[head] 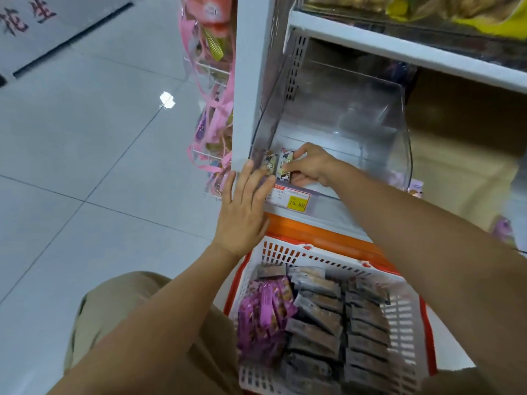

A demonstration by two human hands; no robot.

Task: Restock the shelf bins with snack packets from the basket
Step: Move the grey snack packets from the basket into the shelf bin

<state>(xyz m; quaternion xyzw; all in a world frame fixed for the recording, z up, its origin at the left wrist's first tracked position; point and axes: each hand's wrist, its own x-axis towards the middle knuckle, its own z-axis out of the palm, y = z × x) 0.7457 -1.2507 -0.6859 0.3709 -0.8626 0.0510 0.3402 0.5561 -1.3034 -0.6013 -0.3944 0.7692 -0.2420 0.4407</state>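
A clear plastic shelf bin [379, 115] stands on the lower shelf, almost bare inside. At its front left corner two small snack packets stand upright: one [269, 163] against the left wall, another [286, 164] beside it. My right hand [309, 166] reaches into the bin and pinches the second packet. My left hand [245, 206] lies flat with straight fingers against the bin's front left edge, touching the first packet. Below, a white and orange basket [288, 252] holds rows of grey packets [319, 323] and purple packets [262, 317].
A yellow price tag [297, 202] reading 15.80 sits on the shelf rail. The upper shelf [399, 47] carries bagged snacks. Pink hanging goods [214, 89] crowd the shelf's left end. Grey tiled floor [85, 138] spreads to the left. A neighbouring bin [456, 155] stands to the right.
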